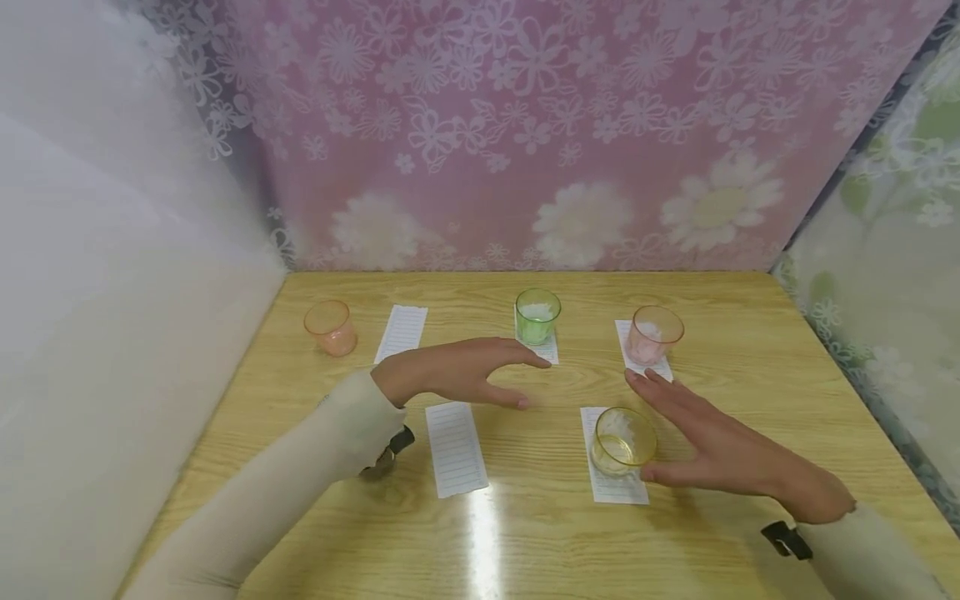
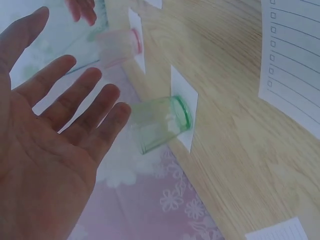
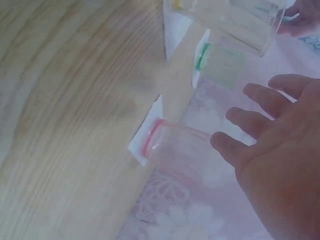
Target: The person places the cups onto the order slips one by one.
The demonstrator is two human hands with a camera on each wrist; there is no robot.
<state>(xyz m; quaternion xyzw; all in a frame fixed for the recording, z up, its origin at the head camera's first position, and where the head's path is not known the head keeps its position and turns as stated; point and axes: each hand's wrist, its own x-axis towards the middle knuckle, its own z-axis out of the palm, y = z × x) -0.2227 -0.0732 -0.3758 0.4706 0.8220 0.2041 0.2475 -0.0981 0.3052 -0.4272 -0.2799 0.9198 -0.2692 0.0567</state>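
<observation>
My left hand (image 1: pixel 465 371) hovers over the middle of the table with fingers extended and thumb apart, holding nothing. Just beyond its fingertips, a green glass (image 1: pixel 536 321) stands upright on a lined paper slip (image 2: pixel 184 100). To the right, my right hand (image 1: pixel 720 442) is spread with straight fingers. Its thumb tip is beside a yellow glass (image 1: pixel 622 442), which stands on another slip (image 1: pixel 618 490); whether they touch I cannot tell. Beyond its fingertips, a pink glass (image 1: pixel 654 337) stands on a slip as well. The right wrist view shows this pink glass (image 3: pixel 175 147) near the fingers.
An orange-pink glass (image 1: pixel 332 329) stands on the bare wood at the far left. Two paper slips, one at the back (image 1: pixel 401 332) and one nearer (image 1: pixel 456 450), have no glass on them. Flowered cloth (image 1: pixel 525 125) borders the back of the wooden table (image 1: pixel 525 533).
</observation>
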